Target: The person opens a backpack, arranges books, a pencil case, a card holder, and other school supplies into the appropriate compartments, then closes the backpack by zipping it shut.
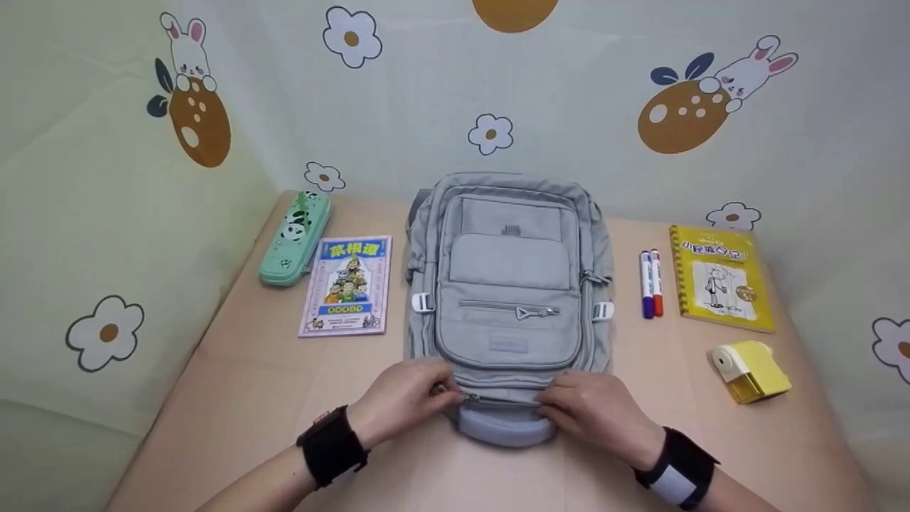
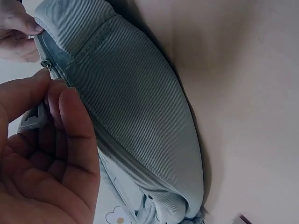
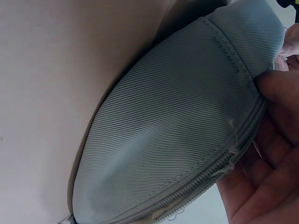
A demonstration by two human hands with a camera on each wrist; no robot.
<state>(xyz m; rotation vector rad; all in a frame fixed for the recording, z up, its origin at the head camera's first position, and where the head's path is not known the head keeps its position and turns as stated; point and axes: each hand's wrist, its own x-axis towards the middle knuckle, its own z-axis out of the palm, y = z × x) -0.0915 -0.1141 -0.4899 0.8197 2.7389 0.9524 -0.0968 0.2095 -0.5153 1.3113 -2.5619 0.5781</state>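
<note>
A grey backpack (image 1: pixel 508 259) lies front side up, its padded top handle (image 1: pixel 506 427) toward the person. At the handle end, my left hand (image 1: pixel 412 390) pinches a zipper pull (image 2: pixel 32 119) between thumb and fingers. The metal slider (image 2: pixel 45 64) sits just beyond those fingertips in the left wrist view. On the other side of the handle, my right hand (image 1: pixel 593 405) grips the fabric edge beside the zipper. Its thumb presses the edge near the handle base in the right wrist view, and the zipper teeth (image 3: pixel 205 175) run past the fingers.
To the left are a green panda pencil case (image 1: pixel 295 238) and a pink-bordered book (image 1: pixel 346 286). At the right lie two markers (image 1: pixel 651 283), a yellow book (image 1: pixel 721 277) and a yellow pencil sharpener (image 1: pixel 751 371). A printed curtain (image 1: pixel 569 92) surrounds the table (image 1: pixel 341 370).
</note>
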